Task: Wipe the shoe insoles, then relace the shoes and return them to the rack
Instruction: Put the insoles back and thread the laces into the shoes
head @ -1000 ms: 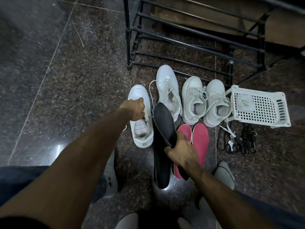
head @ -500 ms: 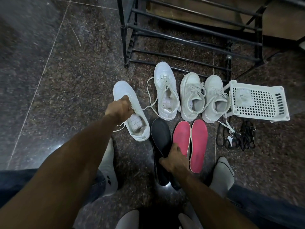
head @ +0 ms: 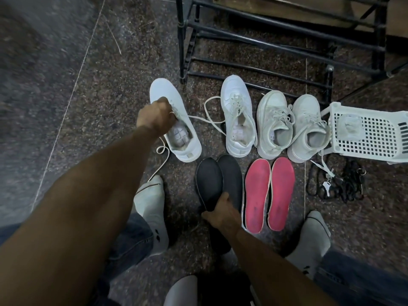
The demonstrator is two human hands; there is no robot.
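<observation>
Evidently the insoles were going back in: the left hand (head: 157, 115) gripped a shoe (head: 174, 122), the right hand (head: 223, 214) pinched a black insole (head: 209, 182). Next, that insole needed sliding toe-first into the shoe.

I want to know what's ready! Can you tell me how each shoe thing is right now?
Left hand: grips leftmost white shoe, laces loose.
Right hand: holds black insoles, out of shoes.
Second white shoe: on floor, laces trailing.
Grey shoes: upright, laced.
Pink insoles: flat on floor, side by side.
Rack: no shoes on visible bars.
White basket: tipped sideways.
</observation>
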